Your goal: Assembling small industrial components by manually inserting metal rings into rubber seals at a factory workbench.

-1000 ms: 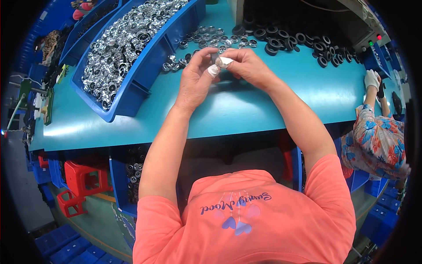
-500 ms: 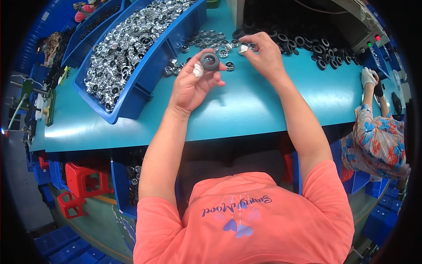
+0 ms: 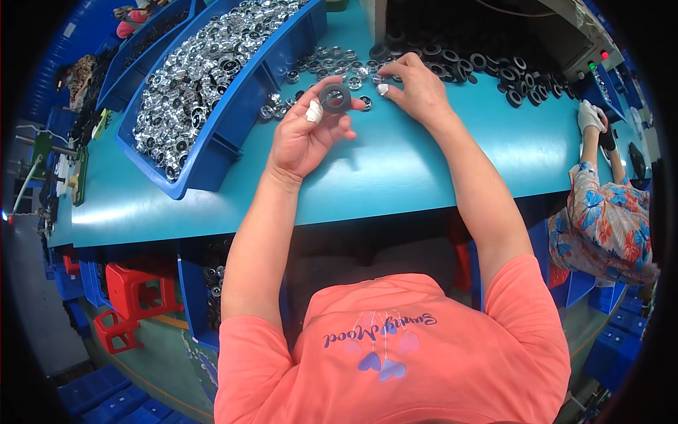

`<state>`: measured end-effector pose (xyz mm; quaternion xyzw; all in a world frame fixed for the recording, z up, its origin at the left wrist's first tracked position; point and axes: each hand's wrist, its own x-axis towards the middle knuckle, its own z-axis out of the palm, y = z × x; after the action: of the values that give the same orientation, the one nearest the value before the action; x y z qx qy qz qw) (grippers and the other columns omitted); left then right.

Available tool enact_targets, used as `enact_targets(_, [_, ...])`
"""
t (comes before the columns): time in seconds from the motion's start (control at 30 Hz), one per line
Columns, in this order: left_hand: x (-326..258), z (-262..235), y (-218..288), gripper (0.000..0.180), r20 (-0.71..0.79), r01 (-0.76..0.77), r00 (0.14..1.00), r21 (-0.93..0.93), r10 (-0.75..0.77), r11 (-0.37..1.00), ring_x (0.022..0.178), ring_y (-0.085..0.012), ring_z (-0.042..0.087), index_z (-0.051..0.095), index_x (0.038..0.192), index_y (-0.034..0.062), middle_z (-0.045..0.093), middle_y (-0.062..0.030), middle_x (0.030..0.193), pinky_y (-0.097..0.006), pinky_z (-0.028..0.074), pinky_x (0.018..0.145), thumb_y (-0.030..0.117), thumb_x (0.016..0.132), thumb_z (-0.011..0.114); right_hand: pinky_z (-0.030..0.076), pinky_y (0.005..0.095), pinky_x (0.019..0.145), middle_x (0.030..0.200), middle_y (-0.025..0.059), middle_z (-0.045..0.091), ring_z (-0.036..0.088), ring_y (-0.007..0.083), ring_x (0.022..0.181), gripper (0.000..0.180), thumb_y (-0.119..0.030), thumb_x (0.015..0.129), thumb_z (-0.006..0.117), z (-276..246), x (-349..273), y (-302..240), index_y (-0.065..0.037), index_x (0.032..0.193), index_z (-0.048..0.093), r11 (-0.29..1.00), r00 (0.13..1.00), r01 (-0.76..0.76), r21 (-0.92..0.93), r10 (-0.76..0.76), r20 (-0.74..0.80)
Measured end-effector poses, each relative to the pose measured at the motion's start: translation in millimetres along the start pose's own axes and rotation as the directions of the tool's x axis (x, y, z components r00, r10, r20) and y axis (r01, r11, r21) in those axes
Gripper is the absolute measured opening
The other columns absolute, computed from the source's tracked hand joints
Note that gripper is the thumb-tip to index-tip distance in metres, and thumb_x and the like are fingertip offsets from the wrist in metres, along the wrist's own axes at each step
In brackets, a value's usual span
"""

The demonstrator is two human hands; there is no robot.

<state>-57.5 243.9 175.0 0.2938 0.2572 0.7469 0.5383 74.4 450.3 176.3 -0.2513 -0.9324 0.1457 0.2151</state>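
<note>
My left hand (image 3: 302,138) has a small black toy tire (image 3: 335,98) gripped between thumb and fingers, its round hole facing up. White tape wraps the thumb. To its right, my right hand (image 3: 418,90) is pinching a small shiny wheel hub (image 3: 378,79) between finger and taped thumb; the fingers partly cover it. Loose chrome wheel hubs (image 3: 330,64) lie scattered on the table just beyond both hands. One more hub (image 3: 365,102) rests between the hands, close to the left fingertips.
A long blue bin (image 3: 212,152) heaped with chrome hubs stands on the left of the teal table (image 3: 395,177). Black tires (image 3: 519,78) are piled at the back right. A co-worker's gloved hand (image 3: 592,116) is at the far right. Red stools (image 3: 134,290) stand below at left.
My right hand has shifted slightly left, toward the left hand, and a shiny hub now shows at its fingertips. My left hand has moved little and still holds the tire.
</note>
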Motion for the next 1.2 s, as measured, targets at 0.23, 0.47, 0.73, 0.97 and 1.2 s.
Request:
enact_targets(0.23, [0.9, -2.2, -0.6, 0.052, -0.012, 0.000, 1.000, -0.006, 0.000, 1.000, 0.086, -0.0197, 0.059, 0.037, 0.147, 0.0031, 0.057, -0.0288, 0.126, -0.036, 0.056, 0.083, 0.026, 0.102, 0.051, 0.053, 0.0406, 0.082, 0.105, 0.0061, 0.065, 0.066, 0.0260, 0.095, 0.026, -0.013, 0.081, 0.071, -1.1, 2.9, -3.7, -0.012, 0.107, 0.073, 0.988, 0.997, 0.039, 0.150, -0.028, -0.077])
enact_targets(0.47, [2.3, -4.6, -1.1, 0.053, -0.001, -0.019, 1.000, 0.020, 0.019, 1.000, 0.087, -0.0202, 0.060, 0.036, 0.147, 0.0024, 0.057, -0.0290, 0.126, -0.036, 0.056, 0.083, 0.025, 0.102, 0.052, 0.052, 0.0299, 0.076, 0.099, 0.0071, 0.070, 0.063, 0.0138, 0.081, 0.034, -0.010, 0.085, 0.065, -2.1, 2.3, -18.7, -0.001, 0.118, 0.067, 0.613, 0.983, -0.135, 0.779, -0.016, 0.183])
enact_targets(0.73, [4.6, -9.3, -2.9, 0.051, -0.003, -0.037, 0.999, 0.003, 0.037, 0.999, 0.089, -0.0201, 0.061, 0.037, 0.147, 0.0029, 0.057, -0.0280, 0.126, -0.036, 0.056, 0.084, 0.024, 0.102, 0.051, 0.051, 0.0261, 0.071, 0.092, 0.0052, 0.069, 0.060, 0.0095, 0.074, 0.039, -0.010, 0.083, 0.066, -17.8, -3.6, -34.8, 0.003, 0.119, 0.066, 0.402, 0.958, -0.250, 0.881, -0.026, 0.284])
enact_targets(0.97, [6.1, -11.6, -3.6, 0.050, -0.018, -0.021, 1.000, -0.023, 0.021, 0.999, 0.091, -0.0217, 0.064, 0.042, 0.145, 0.0039, 0.061, -0.0257, 0.121, -0.041, 0.056, 0.085, 0.019, 0.098, 0.056, 0.050, 0.0253, 0.068, 0.093, 0.0065, 0.070, 0.061, 0.0095, 0.074, 0.041, -0.012, 0.082, 0.071, -9.8, -4.2, -34.0, 0.004, 0.119, 0.065, 0.361, 0.967, -0.232, 0.903, -0.009, 0.253])
enact_targets(1.2, [5.5, -11.1, -3.5, 0.050, -0.031, -0.012, 0.999, 0.036, 0.014, 0.999, 0.089, -0.0211, 0.063, 0.041, 0.145, 0.0020, 0.061, -0.0240, 0.122, -0.039, 0.057, 0.082, 0.021, 0.100, 0.053, 0.051, 0.0247, 0.067, 0.093, 0.0066, 0.070, 0.062, 0.0097, 0.072, 0.038, -0.013, 0.085, 0.069, -6.9, -6.8, -39.1, 0.002, 0.120, 0.066, 0.403, 0.976, -0.183, 0.897, -0.033, 0.214])
